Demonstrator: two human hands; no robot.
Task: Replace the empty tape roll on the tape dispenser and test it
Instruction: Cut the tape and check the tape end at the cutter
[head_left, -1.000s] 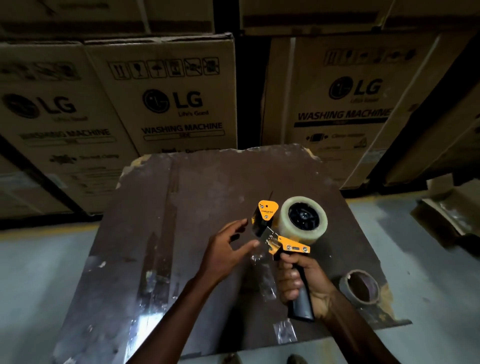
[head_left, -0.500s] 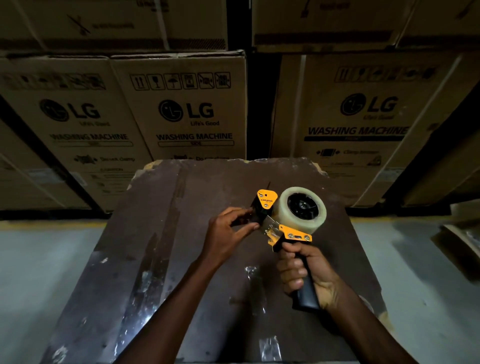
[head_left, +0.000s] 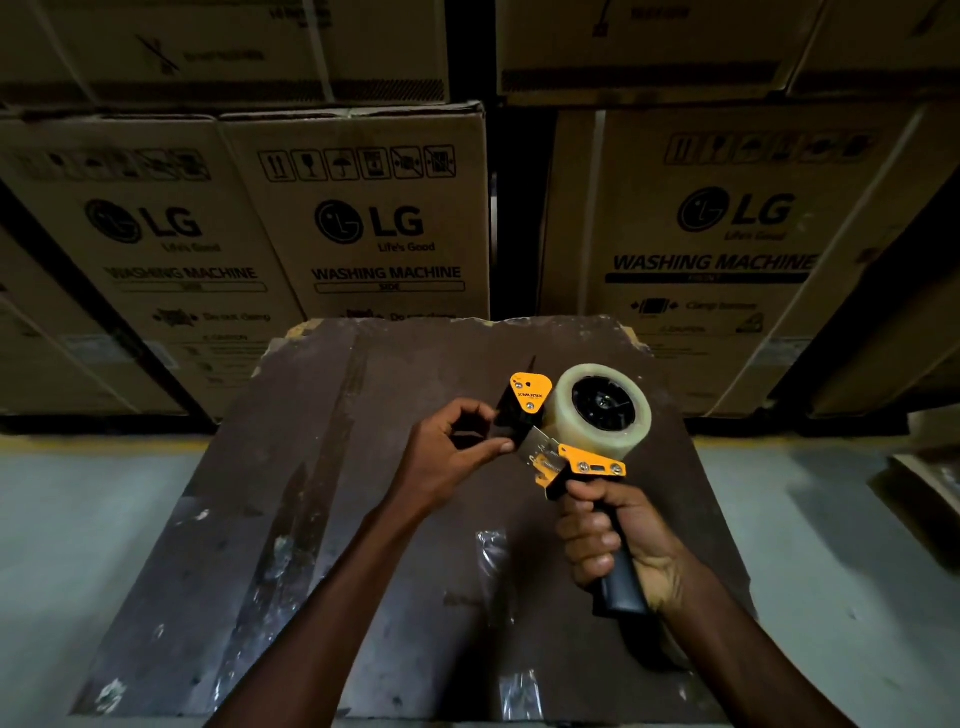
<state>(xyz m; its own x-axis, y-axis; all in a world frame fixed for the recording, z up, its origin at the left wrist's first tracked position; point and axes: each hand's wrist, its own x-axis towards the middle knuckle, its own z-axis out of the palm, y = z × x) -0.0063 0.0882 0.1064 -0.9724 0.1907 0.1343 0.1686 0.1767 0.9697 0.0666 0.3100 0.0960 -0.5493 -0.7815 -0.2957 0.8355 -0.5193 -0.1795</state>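
Note:
An orange and black tape dispenser (head_left: 566, 457) is held above a dark brown table (head_left: 322, 467). A full roll of clear tape (head_left: 602, 408) sits on its black hub. My right hand (head_left: 613, 540) is closed around the black handle. My left hand (head_left: 452, 452) pinches at the dispenser's front end, beside the metal blade plate and the orange triangular guard (head_left: 531, 391); thumb and fingers are curled together there. Whether a tape end is between the fingers cannot be made out in the dim light. The empty roll is out of view.
Scraps of clear tape (head_left: 491, 545) are stuck on the tabletop, another tape scrap (head_left: 521, 693) near its front edge. Stacked cardboard washing machine boxes (head_left: 374, 223) stand right behind the table. Grey floor (head_left: 78, 519) lies on both sides, with cardboard (head_left: 924, 483) at the right.
The view has tilted up, so the empty cardboard core at the right has left the frame. My left hand went from open fingers to a pinch at the dispenser's front. The dispenser rose slightly.

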